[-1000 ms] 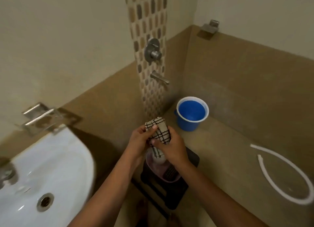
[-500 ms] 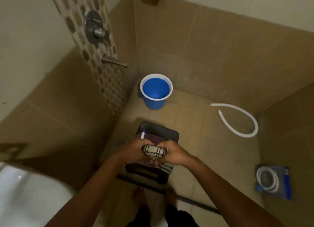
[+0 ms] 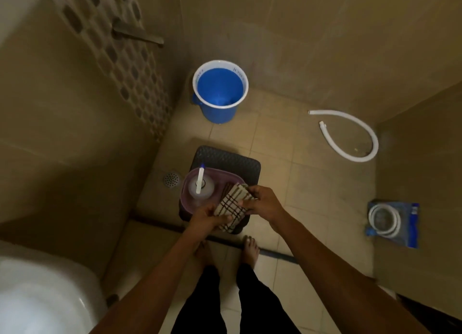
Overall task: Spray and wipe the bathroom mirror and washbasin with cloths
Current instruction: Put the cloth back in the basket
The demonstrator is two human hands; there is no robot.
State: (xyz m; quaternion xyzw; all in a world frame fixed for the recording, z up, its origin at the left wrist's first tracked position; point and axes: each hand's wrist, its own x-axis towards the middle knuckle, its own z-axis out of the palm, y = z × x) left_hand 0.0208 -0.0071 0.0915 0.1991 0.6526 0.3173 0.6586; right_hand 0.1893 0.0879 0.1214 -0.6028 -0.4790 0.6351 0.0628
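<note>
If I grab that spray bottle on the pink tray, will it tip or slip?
The spray bottle stands upright on the pink tray, so a sideways knock might tip it. Its translucent plastic body looks light. It may be slippery if wet, though wetness cannot be seen.

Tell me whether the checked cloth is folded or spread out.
Folded. The checked cloth shows as a compact, layered rectangle held between the left hand and right hand, over the pink tray.

Dim, warm, even light with soft shadows. Glare whitens the washbasin (image 3: 42,298), below and left of the left hand (image 3: 207,217). The wall tap (image 3: 137,34), far above it, is motion-blurred. Wide-angle distortion bends the wall edges.
</note>
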